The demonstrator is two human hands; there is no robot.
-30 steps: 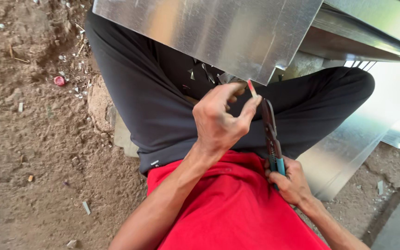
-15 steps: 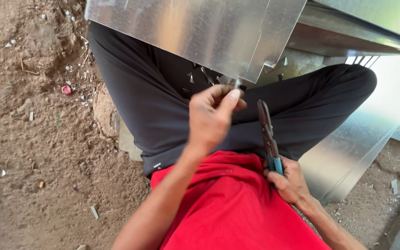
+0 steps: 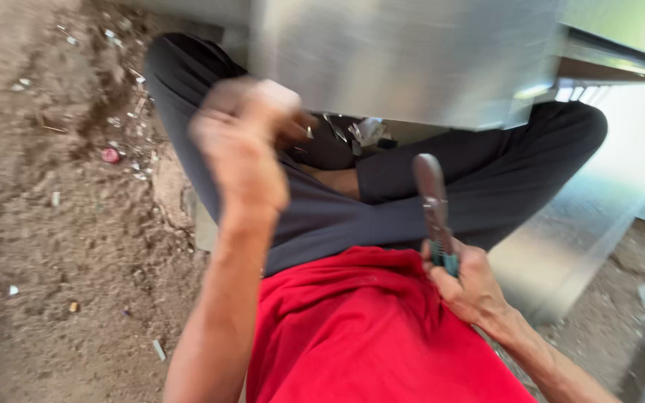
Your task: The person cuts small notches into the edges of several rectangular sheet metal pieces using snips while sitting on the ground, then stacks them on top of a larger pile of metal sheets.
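I sit cross-legged on the ground in dark trousers (image 3: 382,216) and a red shirt. A shiny metal sheet (image 3: 412,60) hangs over my lap. My left hand (image 3: 244,142) is raised at the sheet's lower left corner, its fingers curled. It is too blurred to show whether it holds anything. My right hand (image 3: 472,287) rests by my right thigh and grips the teal handles of metal snips (image 3: 431,198), whose dark blades point up toward the sheet. Small bright metal offcuts (image 3: 367,130) lie in my lap under the sheet's edge.
Bare brown dirt (image 3: 54,224) with small scraps and a red bottle cap (image 3: 110,155) spreads to the left. More sheet metal (image 3: 584,246) lies under and beside my right leg, and a folded metal piece (image 3: 621,52) sits at the top right.
My left hand has swung up and left along the sheet's lower edge and is now blurred. The view has tipped closer to my lap. The right hand still holds the snips in place.
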